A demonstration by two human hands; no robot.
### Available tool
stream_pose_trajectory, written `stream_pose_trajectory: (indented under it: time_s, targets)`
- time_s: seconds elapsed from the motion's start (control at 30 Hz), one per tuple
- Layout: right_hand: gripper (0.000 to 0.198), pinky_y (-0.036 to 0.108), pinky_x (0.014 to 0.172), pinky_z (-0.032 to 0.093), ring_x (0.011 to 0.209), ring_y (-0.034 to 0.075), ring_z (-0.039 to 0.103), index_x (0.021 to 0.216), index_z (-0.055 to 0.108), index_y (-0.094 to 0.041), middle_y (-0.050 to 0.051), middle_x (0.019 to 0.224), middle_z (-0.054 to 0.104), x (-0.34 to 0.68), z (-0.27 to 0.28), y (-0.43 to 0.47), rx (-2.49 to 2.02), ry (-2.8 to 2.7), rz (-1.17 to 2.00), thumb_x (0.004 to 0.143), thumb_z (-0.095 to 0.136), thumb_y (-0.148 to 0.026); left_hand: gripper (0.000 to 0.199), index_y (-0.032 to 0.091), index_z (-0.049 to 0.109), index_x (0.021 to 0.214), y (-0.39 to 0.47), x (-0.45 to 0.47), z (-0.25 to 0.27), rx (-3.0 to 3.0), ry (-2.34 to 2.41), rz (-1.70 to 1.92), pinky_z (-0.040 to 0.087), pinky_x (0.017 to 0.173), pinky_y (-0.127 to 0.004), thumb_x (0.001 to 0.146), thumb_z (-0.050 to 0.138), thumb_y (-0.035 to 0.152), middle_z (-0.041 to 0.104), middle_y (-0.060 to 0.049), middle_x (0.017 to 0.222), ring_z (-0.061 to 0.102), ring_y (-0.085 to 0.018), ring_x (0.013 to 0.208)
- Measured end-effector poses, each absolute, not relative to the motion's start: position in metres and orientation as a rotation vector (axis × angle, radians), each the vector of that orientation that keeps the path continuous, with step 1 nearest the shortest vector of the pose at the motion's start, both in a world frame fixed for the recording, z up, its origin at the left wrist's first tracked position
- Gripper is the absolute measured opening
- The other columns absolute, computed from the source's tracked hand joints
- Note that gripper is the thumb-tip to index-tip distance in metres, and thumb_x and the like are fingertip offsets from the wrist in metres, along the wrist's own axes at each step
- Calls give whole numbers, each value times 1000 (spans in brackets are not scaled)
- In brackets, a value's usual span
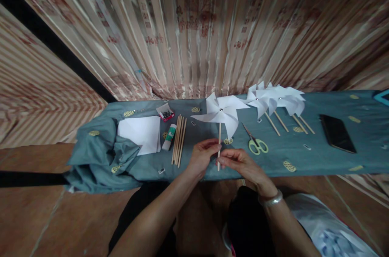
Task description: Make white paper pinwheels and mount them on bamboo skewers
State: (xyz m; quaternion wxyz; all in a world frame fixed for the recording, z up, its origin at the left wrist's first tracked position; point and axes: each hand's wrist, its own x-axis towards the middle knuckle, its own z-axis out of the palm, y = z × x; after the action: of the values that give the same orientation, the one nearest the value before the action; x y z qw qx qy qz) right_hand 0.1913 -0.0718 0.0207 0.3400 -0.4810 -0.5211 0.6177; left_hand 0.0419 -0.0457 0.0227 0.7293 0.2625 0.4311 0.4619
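A white paper pinwheel [228,116] on a thin wooden stick stands upright over the front of the cloth-covered table. My left hand [203,154] pinches its stick from the left, and lower down my right hand [238,164] closes on the same stick from the right. A small dark pin head shows at the pinwheel's centre. Just to the right of it lie green-handled scissors [255,143], with several more paper pinwheels [290,101] behind them. To the left are several wooden sticks [180,141] and a glue stick [169,137].
White paper sheets [142,131] lie at the left, with a small red box of pins [165,112] beside them. A black phone [337,133] rests at the right. A pleated curtain [194,38] hangs behind the table. A plastic bag [328,224] sits on the floor.
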Motion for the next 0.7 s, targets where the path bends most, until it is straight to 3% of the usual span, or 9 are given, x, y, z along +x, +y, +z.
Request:
stream_pose_trajectory:
  time_s: [0.2,0.6,0.7]
  targets:
    - [37,28,71,49,69,14,61,77,75,-21,3,80,74,217,22,-57,-1373,-1007,1318,63,80,-55,31,15,76,73,-43,41,20,571,984,997,39,65,-24,46,87,27,68,-2,67,53,-9,62]
    - [43,25,61,50,57,10,59,78,68,-22,-4,65,69,211,24,-44,-1244,-718,1216,46,91,-41,27,16,76,70,-50,46,20,568,984,966,42,64,-22,46,87,23,69,-2,66,56,-9,61]
    - [42,25,60,50,56,10,58,79,68,-23,-3,67,69,210,26,-45,-1235,-730,1215,49,90,-41,29,16,76,70,-51,47,19,573,997,963,42,64,-23,46,88,24,70,-3,67,57,-10,62]
